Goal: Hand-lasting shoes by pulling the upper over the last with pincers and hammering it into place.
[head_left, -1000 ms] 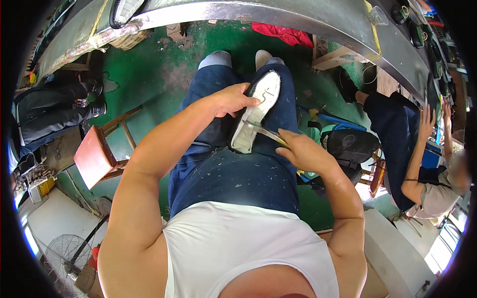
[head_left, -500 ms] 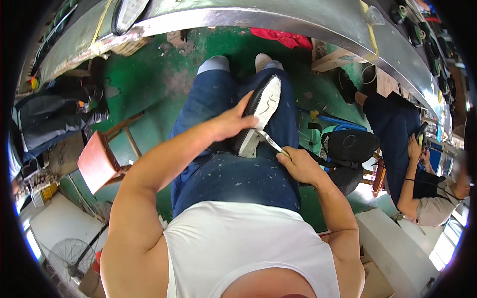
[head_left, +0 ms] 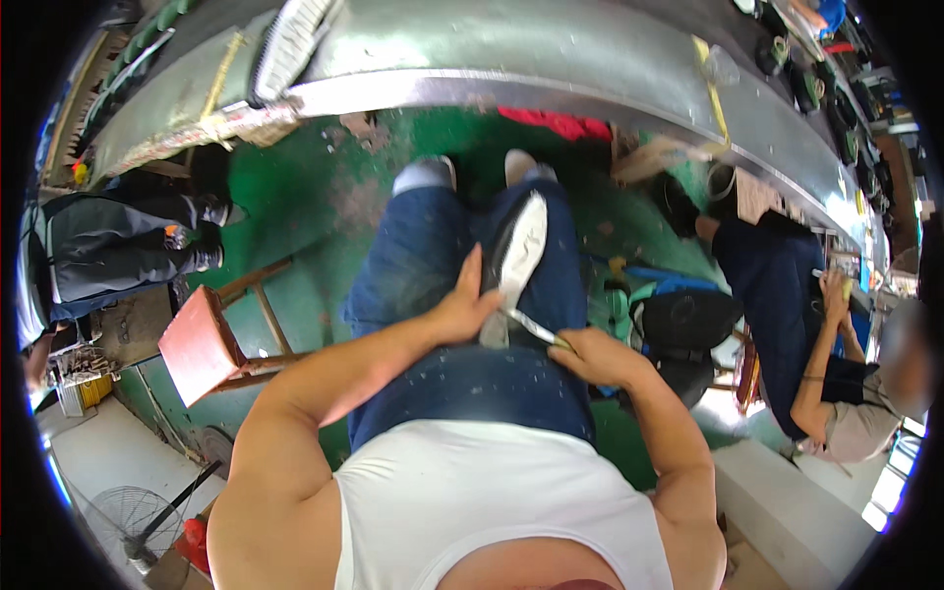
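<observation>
On my thighs lies a dark shoe with its pale sole point(head_left: 525, 241) facing up and its toe pointing away from me. My left hand point(head_left: 466, 303) is closed round the near half of the shoe, thumb across the sole. My right hand point(head_left: 602, 357) grips the yellowish handle of a slim metal hand tool point(head_left: 532, 325), whose exact kind is unclear. The tool's far end touches the sole close to my left thumb. Part of the shoe's upper is hidden under my left hand and against my trousers.
A metal-topped bench point(head_left: 413, 88) runs across ahead, with another shoe point(head_left: 287, 54) on it. A red-seated stool point(head_left: 200, 344) stands left, a black bag point(head_left: 685, 320) right. Co-workers sit on both sides; the right one's hands point(head_left: 836, 295) are raised. A fan point(head_left: 133, 521) stands lower left.
The view has tilted, so bench, legs and shoe sit lower in the picture. Both hands keep their hold; the tool has shifted slightly along the sole. The right co-worker's hands have moved.
</observation>
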Demonstrator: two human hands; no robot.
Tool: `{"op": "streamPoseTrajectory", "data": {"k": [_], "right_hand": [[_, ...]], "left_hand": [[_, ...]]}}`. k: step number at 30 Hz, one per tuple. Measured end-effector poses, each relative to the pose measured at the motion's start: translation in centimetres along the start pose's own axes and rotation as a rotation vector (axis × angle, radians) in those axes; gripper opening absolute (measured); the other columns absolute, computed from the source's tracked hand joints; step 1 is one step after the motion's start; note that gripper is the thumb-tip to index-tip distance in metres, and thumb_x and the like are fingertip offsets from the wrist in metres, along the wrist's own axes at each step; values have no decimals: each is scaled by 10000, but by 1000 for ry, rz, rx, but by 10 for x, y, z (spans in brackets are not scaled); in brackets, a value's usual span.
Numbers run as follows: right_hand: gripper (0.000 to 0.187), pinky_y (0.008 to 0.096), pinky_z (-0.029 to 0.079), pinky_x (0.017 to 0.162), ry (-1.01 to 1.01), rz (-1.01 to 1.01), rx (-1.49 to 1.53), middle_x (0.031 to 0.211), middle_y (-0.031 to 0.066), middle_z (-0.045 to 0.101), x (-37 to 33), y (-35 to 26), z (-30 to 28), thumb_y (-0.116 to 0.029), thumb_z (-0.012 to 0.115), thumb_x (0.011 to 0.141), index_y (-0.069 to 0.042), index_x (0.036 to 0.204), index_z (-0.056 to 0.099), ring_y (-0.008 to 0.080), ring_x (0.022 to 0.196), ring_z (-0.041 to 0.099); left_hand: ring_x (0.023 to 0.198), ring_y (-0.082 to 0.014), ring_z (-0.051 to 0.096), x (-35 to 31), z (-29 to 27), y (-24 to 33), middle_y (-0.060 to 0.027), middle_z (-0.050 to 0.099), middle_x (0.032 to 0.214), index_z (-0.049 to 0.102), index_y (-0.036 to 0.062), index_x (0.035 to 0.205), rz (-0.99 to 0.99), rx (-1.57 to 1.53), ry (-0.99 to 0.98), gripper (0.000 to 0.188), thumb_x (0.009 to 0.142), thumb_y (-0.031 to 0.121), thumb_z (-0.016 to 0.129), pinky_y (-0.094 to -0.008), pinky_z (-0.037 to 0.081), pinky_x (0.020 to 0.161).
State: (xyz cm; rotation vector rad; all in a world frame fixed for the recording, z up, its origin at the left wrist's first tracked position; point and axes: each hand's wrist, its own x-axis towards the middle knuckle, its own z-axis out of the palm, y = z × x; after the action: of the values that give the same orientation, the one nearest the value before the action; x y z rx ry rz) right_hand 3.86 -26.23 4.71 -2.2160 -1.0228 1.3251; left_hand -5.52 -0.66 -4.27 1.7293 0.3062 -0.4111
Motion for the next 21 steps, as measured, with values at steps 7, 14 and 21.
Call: {"op": "streamPoseTrajectory", "data": {"k": [7, 14, 21], "right_hand": [[341, 448, 518, 757, 111, 66, 236, 849, 187, 685, -6, -28, -2, -317, 513, 1014, 9, 1001, 610, 390, 817, 669], [373, 400, 532, 709, 320, 9, 322, 791, 159, 682, 27, 11, 24, -314, 459, 1042, 21, 972, 608, 302, 732, 681], [468, 252, 449, 548, 365, 46, 976, 806, 83, 681, 29, 50, 48, -385, 368, 1081, 13, 1060, 613, 112, 603, 574]], "left_hand": [[1523, -376, 85, -13, -11, 4, -337, 49, 1601, -218, -34, 1520, 79, 189, -158, 1172, 859, 232, 713, -355, 146, 1224], [1408, -389, 349, 24, -34, 32, -328, 364, 1464, 180, -82, 1507, 88, 337, -28, 988, 844, 379, 749, -416, 309, 1153], [1013, -164, 629, 64, -73, 80, -126, 678, 1161, 538, -71, 1343, -88, -447, -78, 572, 964, 339, 665, -327, 517, 881]]}}
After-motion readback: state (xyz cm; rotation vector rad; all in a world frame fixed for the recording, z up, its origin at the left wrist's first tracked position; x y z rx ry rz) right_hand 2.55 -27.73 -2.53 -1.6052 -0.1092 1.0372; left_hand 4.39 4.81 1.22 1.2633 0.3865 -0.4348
